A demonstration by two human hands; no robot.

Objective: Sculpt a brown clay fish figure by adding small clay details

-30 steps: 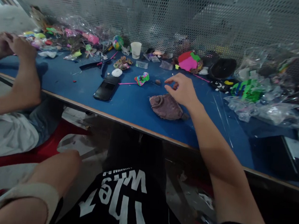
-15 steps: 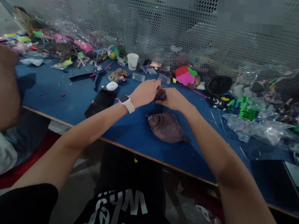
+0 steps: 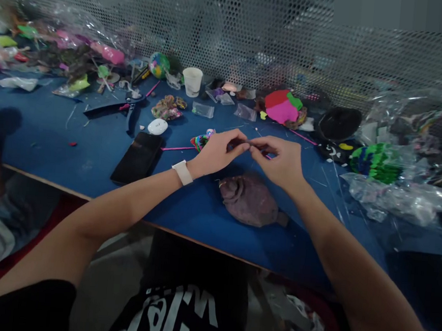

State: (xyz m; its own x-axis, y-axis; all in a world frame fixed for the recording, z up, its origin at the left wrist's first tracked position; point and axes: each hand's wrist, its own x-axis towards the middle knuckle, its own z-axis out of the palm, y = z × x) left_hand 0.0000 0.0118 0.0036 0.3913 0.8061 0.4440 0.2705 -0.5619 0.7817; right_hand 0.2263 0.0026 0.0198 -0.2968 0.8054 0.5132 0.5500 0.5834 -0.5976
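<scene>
A small dark bit of clay (image 3: 250, 145) sits pinched between the fingertips of both hands, held just above the blue table (image 3: 47, 136) near its middle; it is too small and blurred to make out its shape. The left hand (image 3: 217, 151), with a white watch (image 3: 182, 172) on its wrist, closes thumb and forefinger on the bit from the left. The right hand (image 3: 281, 161) does the same from the right, its other fingers curled. Just near of the hands lies a dull purple-brown clay lump (image 3: 249, 200), wrinkled and flattish, resting on the table close to its near edge. Left of the left hand lie a black phone (image 3: 138, 157) and, beyond it, a white oval piece (image 3: 157, 126). A small multicoloured clay figure (image 3: 202, 140) on a pink stick shows just past the left hand. Farther off stand a white cup (image 3: 192, 81) and a red, pink and green clay pile (image 3: 282, 107) against the perforated metal screen (image 3: 232, 28). Clear plastic bags (image 3: 398, 195) crowd the right side.
</scene>
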